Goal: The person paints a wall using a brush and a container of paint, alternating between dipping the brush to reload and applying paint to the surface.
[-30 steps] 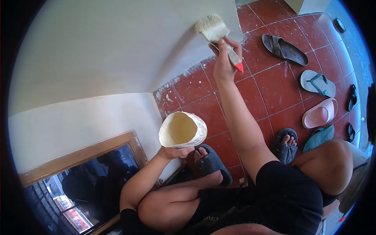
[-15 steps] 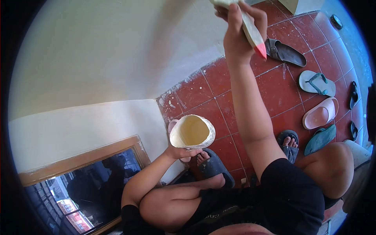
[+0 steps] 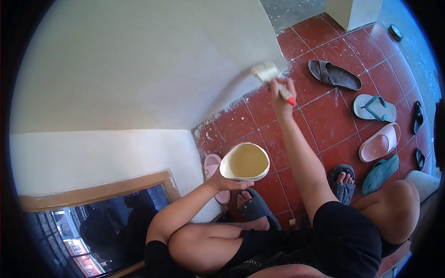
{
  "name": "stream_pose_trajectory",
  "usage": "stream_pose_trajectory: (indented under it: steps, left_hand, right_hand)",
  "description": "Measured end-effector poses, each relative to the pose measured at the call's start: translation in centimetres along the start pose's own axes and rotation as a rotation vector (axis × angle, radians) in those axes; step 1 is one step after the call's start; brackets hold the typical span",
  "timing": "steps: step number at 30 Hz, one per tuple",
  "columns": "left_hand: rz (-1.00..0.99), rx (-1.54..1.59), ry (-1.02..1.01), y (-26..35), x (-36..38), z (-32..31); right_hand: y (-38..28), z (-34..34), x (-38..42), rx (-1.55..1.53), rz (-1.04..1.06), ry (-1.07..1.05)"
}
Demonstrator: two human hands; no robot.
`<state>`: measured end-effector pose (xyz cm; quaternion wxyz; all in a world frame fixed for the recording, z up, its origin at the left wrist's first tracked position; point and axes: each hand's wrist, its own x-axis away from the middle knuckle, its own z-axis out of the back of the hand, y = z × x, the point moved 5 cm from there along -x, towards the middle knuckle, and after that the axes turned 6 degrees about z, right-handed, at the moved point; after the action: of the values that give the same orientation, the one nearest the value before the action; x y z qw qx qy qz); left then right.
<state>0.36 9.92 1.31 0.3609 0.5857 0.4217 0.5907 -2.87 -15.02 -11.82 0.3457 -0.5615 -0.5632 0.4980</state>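
My right hand [image 3: 282,95] is closed round the handle of a wide paintbrush [image 3: 267,72], whose end is red. The paint-coated bristles are right at the low edge of the pale wall [image 3: 153,65], near its far corner. Down and to the left, my left hand [image 3: 227,182] grips a paint container [image 3: 245,176] from beneath and the side. Its wide mouth faces up, its rim is crusted with paint, and cream-coloured paint shows inside.
Red floor tiles [image 3: 320,118] carry paint splashes along the wall. Several sandals lie to the right, including a brown one [image 3: 343,78] and a pink slide [image 3: 380,143]. Another pink slipper [image 3: 213,167] is by the wall. A wood-framed dark glass pane [image 3: 125,217] stands at lower left.
My right hand has come down and nearer with the paintbrush, from the top of the view to the wall's low edge. The paint container sits slightly further right and lower in view.
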Motion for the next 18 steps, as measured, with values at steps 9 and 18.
stream_pose_trajectory:
  steps: [9, 18]
  left_hand:
    - [0.021, -0.076, 0.02, -0.1, -0.5, 0.1]
    - [-0.07, -0.13, -0.01, 0.1, -1.4, 0.0]
  right_hand:
    - [-14.2, -3.8, -8.3, -0.091, 0.599, 0.109]
    - [5.1, -1.1, 3.5, 0.208, 0.091, -0.065]
